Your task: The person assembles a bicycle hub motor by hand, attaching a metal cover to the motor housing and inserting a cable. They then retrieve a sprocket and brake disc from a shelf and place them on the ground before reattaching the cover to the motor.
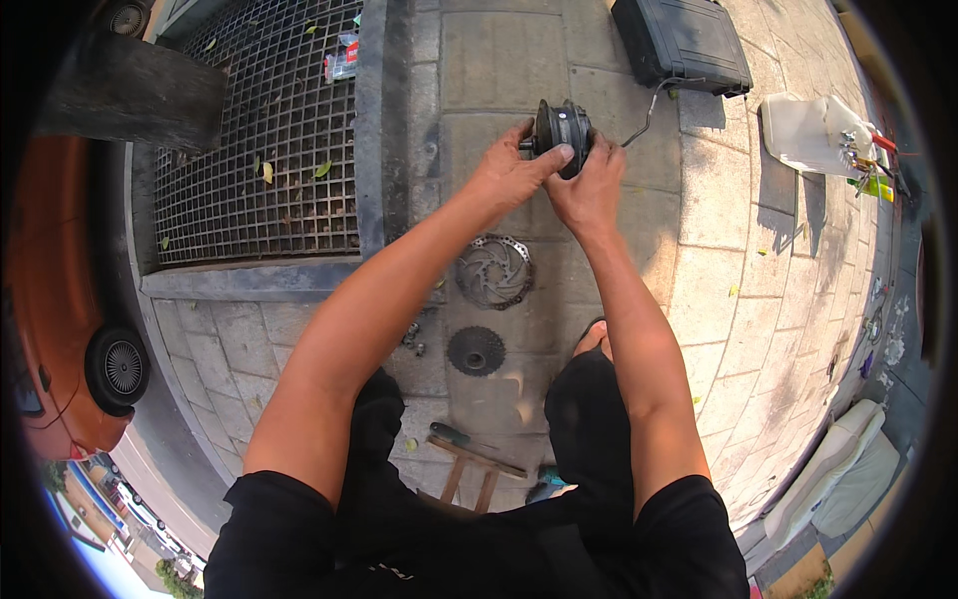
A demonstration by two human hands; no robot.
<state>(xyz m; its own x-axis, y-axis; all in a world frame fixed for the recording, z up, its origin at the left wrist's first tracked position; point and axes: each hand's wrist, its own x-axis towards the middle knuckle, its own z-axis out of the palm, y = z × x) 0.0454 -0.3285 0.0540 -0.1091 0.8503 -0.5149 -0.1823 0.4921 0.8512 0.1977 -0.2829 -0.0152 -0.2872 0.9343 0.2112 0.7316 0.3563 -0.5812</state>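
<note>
Out in front of me, both hands grip a black wheel hub motor [565, 128] with flanged rims, clear of the paving as far as I can see. My left hand [514, 172] closes on its left side, thumb across the near face. Wrapped round the right side is my right hand [589, 185]. A thin dark cable [649, 118] runs from near that hand toward the black case. Closer to me, a silver brake disc [495, 272] lies flat on the ground. Below it sits a dark toothed cassette [476, 350], with small metal parts [413, 339] to its left.
A black case [689, 45] stands at the far right. Beyond it is a whitish plastic container [810, 135] with tools at its edge. A raised frame with a metal grate [269, 205] borders the left. Between my legs is a small wooden stool [479, 457].
</note>
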